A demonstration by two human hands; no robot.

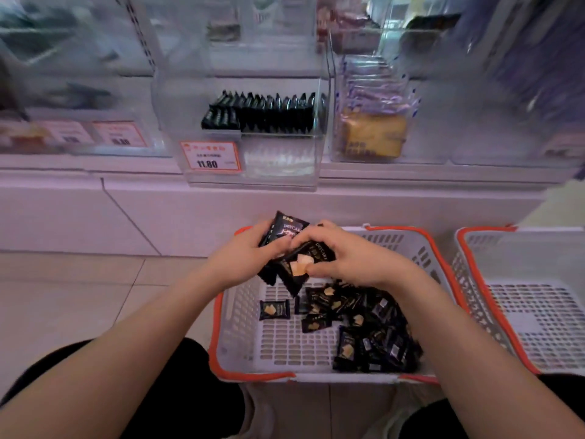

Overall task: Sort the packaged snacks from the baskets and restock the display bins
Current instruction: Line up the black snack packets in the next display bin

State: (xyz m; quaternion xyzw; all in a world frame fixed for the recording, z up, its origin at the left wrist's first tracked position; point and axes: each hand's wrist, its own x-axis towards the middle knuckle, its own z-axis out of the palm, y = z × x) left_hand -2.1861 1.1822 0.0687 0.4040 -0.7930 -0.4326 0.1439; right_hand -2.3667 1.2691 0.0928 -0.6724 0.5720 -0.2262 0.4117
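Small black foil snack packets printed with a golden cracker (292,259) are gripped by both hands above the far edge of a white perforated plastic basket with an orange rim (221,327), at the centre of the frame. The left hand (243,258) is curled round a bunch of the packets, its thumb laid across them; one packet stands upright above the knuckles. The right hand (345,258) is clenched on a tilted packet from the right, its fingers (308,240) bent over the top edge and its thumb pressed at the lower edge.

More of the same packets are heaped loosely in the basket's lower right half (373,331), with one packet lying alone near the middle left (274,309). A second white basket with an orange rim (468,280) is seen at the right edge of the frame, just beside the first.

Above, on a pale shelf (95,175), a clear plastic display bin (278,166) is partly filled with a row of upright black packets (269,114), and an orange-bordered price tag reading 11.80 (209,155) is fixed to its front. In the neighbouring clear bin to the right, pale lilac packets (376,90) are stacked over a yellow pack (372,134). The bins at upper left are blurred.
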